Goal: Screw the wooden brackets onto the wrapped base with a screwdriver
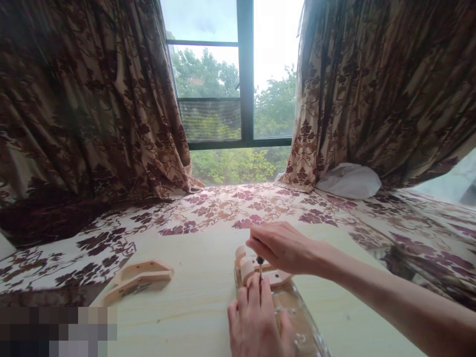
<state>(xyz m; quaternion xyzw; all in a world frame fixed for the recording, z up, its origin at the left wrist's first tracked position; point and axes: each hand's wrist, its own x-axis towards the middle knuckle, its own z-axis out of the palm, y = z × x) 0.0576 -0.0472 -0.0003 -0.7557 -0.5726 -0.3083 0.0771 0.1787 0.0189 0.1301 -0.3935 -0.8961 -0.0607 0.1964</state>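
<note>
In the head view, a window (245, 74) with greenery outside stands between a left patterned curtain (122, 99) and a right patterned curtain (372, 89). A white bag (349, 181) lies at the foot of the right one, on a floral cloth (223, 208) that spreads beneath and beyond the pale wooden surface (186, 307). On the left of this surface, well apart from the hands, lies an angled wooden piece (158, 275) with dark holes or fasteners, its long axis running from near left to far right. The lower left corner is pixelated.

A wooden part (280, 277) with dark spots and a rounded block (246, 271) sit at the far end of a brown, clear-wrapped panel (293, 307), whose length runs away from the person, slanting leftward. Just above the panel's far end, the screwdriver (260, 261) stands nearly upright, shaft pointing down; its tip is hidden by fingers.

The right hand (277, 245) is curled around the dark handle, mostly covering it. The left hand (256, 320) lies palm down over the panel, fingers reaching forward around the shaft; whether they pinch anything cannot be told.
</note>
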